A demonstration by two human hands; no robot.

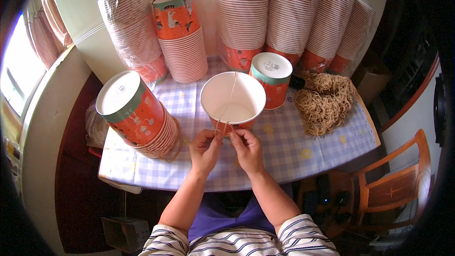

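My left hand (204, 148): closed in a pinch on the string (231, 96), thumb and fingertips pressed together at the near rim of the open cup (232, 99); my curled fingers hide the spot where I grip it.
My right hand (247, 148): also pinched shut on the string, just beside my left hand, the two nearly touching; the string's end is lost between my fingers.
String: thin and tan, running from my hands up across the cup's mouth to its far rim; whether it passes through a hole there I cannot tell.
Open cup: a paper cup, white inside, orange outside, standing upright on the worktop (289, 151) right in front of my hands; most of its printed wall is hidden behind them.
Upside-down cup (272, 78): just behind and to the right of the open one.
Bundle of string (323, 103): a loose tan heap on the right of the worktop.
Tilted stack (137, 114): nested cups lying on their side at my left.
Back stacks (265, 14): tall, wrapped in clear plastic, tops cut off by the frame.
Chair (395, 180): wooden, at lower right, partly out of view.
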